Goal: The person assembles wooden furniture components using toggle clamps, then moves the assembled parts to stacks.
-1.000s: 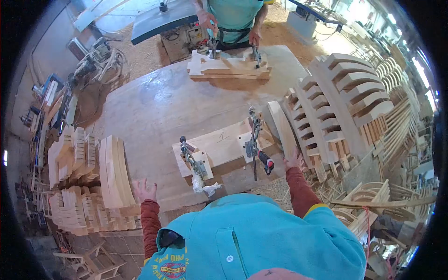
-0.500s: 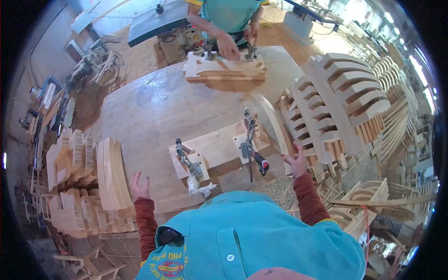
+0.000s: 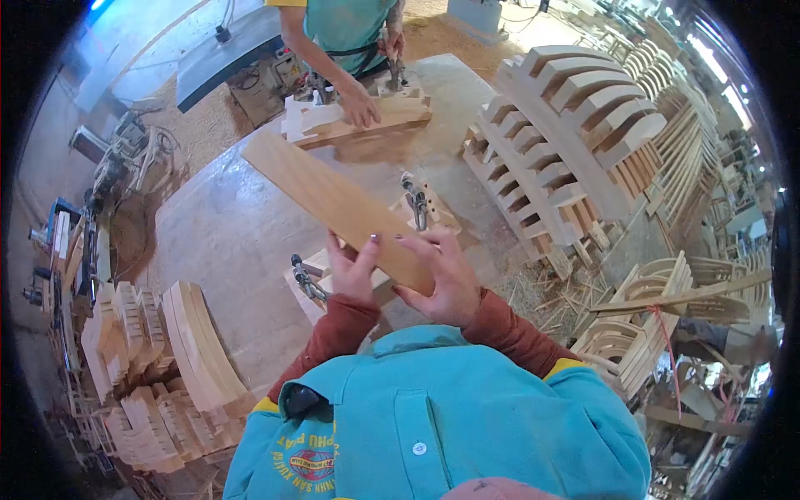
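Observation:
A long, slightly curved wooden slat [image 3: 333,196] is raised over the table, slanting from upper left down to my hands. My left hand [image 3: 354,273] grips its left edge near the lower end, thumb on top. On the other edge, my right hand [image 3: 446,275] is closed round the same end. Below the slat lies a wooden jig, mostly hidden, with one toggle clamp [image 3: 417,204] behind the slat and another toggle clamp [image 3: 308,282] left of my left hand.
Opposite me, a co-worker's hand [image 3: 360,108] rests on a wooden piece in a second clamped jig [image 3: 392,118]. Stacked slats [image 3: 200,346] stand at the left of the table [image 3: 208,217]. A large stack of curved parts [image 3: 575,125] rises at the right.
My hands, apart and empty before, have come together on the slat, which lay right of the jig and is now lifted. The view has shifted; the co-worker's hand has lowered onto the wood.

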Demonstrator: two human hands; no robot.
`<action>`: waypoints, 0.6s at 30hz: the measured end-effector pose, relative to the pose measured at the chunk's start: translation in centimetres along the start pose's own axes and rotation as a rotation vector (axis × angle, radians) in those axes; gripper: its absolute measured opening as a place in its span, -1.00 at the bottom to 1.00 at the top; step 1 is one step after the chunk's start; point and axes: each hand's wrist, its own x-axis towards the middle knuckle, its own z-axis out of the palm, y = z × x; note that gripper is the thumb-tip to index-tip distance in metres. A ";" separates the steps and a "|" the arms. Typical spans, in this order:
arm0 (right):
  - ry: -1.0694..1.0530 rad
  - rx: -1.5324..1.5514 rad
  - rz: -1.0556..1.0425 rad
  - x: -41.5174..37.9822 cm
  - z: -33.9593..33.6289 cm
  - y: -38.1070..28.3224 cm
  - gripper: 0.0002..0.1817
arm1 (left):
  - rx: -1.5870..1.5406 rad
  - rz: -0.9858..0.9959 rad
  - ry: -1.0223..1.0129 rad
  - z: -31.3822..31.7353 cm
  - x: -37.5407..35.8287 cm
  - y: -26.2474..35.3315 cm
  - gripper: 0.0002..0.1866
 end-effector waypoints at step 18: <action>0.076 0.091 0.473 -1.1 2.9 7.5 -0.68 | 0.707 -0.276 -0.213 -22.1 16.0 6.3 -0.46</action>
